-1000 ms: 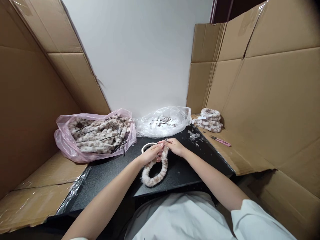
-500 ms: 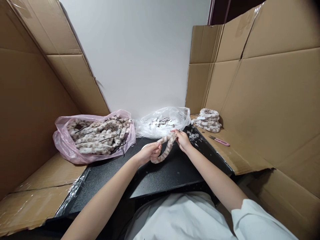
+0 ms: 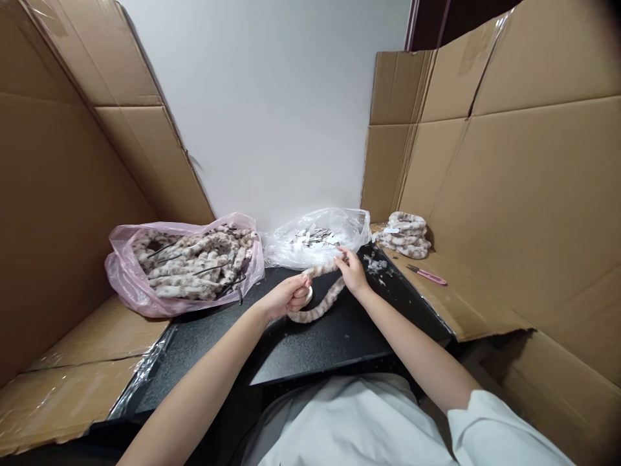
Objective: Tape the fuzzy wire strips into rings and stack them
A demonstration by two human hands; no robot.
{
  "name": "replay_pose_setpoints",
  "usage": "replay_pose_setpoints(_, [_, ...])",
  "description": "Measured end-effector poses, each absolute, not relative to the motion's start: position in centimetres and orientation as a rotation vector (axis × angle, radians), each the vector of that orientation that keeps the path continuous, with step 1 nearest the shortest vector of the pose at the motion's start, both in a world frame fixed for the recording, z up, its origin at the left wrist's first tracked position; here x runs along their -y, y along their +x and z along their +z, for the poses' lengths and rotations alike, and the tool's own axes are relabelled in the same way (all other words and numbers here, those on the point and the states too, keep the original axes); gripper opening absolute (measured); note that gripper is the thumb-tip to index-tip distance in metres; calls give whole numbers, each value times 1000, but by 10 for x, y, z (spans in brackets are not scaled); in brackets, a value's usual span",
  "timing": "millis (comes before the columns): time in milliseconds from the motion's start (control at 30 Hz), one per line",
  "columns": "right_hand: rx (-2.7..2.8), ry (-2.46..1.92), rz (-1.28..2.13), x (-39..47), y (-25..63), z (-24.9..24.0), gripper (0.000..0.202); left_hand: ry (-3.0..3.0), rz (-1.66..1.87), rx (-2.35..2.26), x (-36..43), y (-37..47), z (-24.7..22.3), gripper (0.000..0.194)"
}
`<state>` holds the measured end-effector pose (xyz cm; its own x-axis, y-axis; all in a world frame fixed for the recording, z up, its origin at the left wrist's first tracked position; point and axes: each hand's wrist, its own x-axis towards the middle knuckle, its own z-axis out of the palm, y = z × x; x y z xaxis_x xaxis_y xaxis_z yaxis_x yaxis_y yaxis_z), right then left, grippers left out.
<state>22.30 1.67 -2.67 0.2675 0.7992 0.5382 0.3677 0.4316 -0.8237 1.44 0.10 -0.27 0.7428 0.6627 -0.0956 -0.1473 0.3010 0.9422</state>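
A furry loop (image 3: 315,315) with brown and cream bands is stretched between both hands above the black tabletop. My left hand (image 3: 287,296) is closed round its left part, and a small white rounded piece shows at the palm. At the loop's upper right, my right hand (image 3: 352,272) pinches the fur between thumb and fingers. The loop's lower part hangs in a curve below the hands. Just behind them lies a clear plastic bag (image 3: 286,249) with many thin white-and-dark pieces (image 3: 317,237), too small to name.
A pink plastic bag (image 3: 119,265) at left holds many furry strips (image 3: 189,265) with dark cords. On the right-hand cardboard (image 3: 466,304) are stacked furry loops (image 3: 405,234) with a white tag, and pink-handled thread snips (image 3: 427,275). Fluff (image 3: 376,264) lies nearby. Cardboard walls flank the table.
The furry loop has opened wider between the hands, its lower curve now farther from the upper stretch. My left hand has shifted slightly left, and my right hand has turned a little.
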Motion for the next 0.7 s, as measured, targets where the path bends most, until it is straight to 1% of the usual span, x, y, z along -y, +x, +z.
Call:
replay_pose_setpoints(67, [1386, -1198, 96, -9, 223, -21, 47, 1161, 549, -567, 0, 15, -2, 29])
replay_pose_setpoints(133, [1572, -1105, -40, 0, 219, -17, 49, 1170, 531, -605, 2, 15, -2, 31])
replay_pose_setpoints(200, [1865, -940, 49, 8, 210, -15, 48, 1180, 518, -634, 3, 15, -1, 33])
replay_pose_setpoints(267, [2068, -840, 283, 12, 200, -15, 44, 1192, 509, -646, 4, 15, -1, 37])
replay_pose_setpoints(367, [2093, -885, 532, 12, 194, -18, 32, 1206, 480, -620, 1, 13, -3, 41])
replay_pose_setpoints(467, [2080, -948, 556, 6, 202, -18, 24, 1196, 459, -597, -3, 12, -5, 40])
replay_pose_setpoints(700, [1934, -1049, 485, -12, 234, -15, 28, 1102, 507, -572, -6, 7, -2, 38])
